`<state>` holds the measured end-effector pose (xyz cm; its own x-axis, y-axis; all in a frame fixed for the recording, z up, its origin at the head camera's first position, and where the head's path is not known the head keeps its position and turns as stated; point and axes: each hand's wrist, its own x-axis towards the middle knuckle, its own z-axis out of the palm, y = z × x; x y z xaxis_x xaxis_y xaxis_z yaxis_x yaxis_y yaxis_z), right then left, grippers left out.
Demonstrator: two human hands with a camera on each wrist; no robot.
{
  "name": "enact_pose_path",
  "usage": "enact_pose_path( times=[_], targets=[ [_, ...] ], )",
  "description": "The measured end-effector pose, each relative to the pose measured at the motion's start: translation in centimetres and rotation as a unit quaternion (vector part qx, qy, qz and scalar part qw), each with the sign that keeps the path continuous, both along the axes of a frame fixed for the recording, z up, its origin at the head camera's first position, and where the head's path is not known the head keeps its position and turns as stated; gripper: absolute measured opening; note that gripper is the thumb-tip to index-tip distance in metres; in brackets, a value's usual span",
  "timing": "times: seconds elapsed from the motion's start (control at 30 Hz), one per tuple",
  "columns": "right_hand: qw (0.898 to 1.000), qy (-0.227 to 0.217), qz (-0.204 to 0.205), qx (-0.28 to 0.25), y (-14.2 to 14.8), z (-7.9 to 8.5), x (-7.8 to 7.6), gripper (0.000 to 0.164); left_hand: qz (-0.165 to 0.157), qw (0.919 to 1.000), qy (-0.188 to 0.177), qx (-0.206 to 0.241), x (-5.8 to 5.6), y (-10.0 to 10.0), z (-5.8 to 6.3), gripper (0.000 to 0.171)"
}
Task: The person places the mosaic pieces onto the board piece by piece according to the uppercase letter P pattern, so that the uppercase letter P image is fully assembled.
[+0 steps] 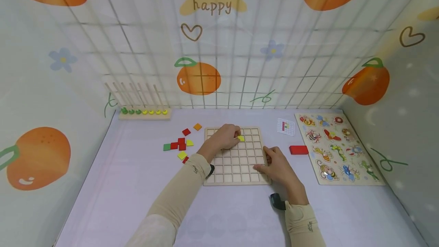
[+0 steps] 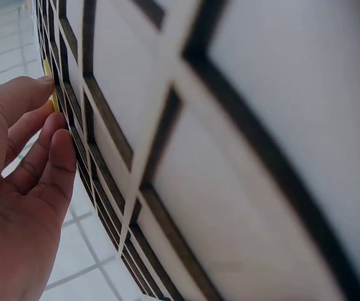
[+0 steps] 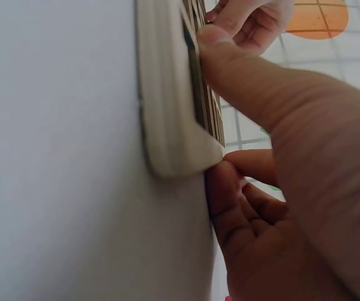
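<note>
Fingers of the left hand pinch a yellow tile on the upper part of the board; the right hand is loosely spread, thumb on top, fingers touching the right edge. Other tiles lie leftward on the counter.

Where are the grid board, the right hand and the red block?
Grid board [image 1: 235,160]: head view, bare cells near its middle.
Right hand [image 1: 277,166]: head view, back of the hand.
Red block [image 1: 298,149]: head view, its top face.
</note>
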<state>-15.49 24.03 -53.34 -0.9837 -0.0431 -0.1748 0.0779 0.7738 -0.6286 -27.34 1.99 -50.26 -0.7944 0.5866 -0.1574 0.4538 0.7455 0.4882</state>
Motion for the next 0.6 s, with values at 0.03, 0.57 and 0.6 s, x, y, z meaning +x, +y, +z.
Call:
enact_pose_path(
  times=[0.03,0.57,0.6],
  targets=[
    [1.0,0.001,0.001,0.001,-0.01,0.01,-0.04,0.099,0.002,1.0,-0.001,0.002,-0.02,-0.02,0.03,0.027],
    [1.0,0.001,0.003,0.004,-0.14,0.39,0.04,0.097,0.014,0.9993,-0.031,0.018,-0.13,-0.2,-0.35,0.036],
    [1.0,0.002,0.003,0.004,-0.12,0.37,0.04,0.097,0.012,0.9992,-0.032,0.021,-0.12,-0.23,-0.4,0.037]
  ],
)
